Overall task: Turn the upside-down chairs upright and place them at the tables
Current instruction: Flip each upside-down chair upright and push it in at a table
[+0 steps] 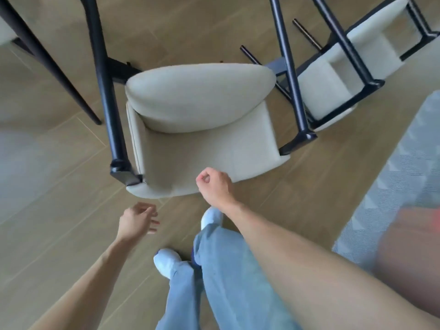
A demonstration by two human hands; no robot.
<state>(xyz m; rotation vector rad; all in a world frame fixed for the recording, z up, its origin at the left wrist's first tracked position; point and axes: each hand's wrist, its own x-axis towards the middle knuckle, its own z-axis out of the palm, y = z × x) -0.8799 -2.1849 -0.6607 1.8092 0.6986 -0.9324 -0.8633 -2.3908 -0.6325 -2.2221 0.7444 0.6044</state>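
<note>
A beige upholstered chair [209, 148] with dark legs lies overturned on the wooden floor in front of me, two of its legs [104, 79] rising toward the camera. A second overturned chair [333, 75] of the same kind lies at the upper right, close beside it. My right hand [214, 186] hovers at the near edge of the first chair, its fingers curled into a loose fist with nothing in them. My left hand [139, 221] hangs over the floor just short of the chair, fingers relaxed and spread, touching nothing.
A dark slanted table leg [47, 60] stands at the upper left. A grey patterned rug [392, 175] covers the floor on the right, with a blurred reddish shape [416, 246] over it. My feet in white shoes [166, 262] stand just behind the chair.
</note>
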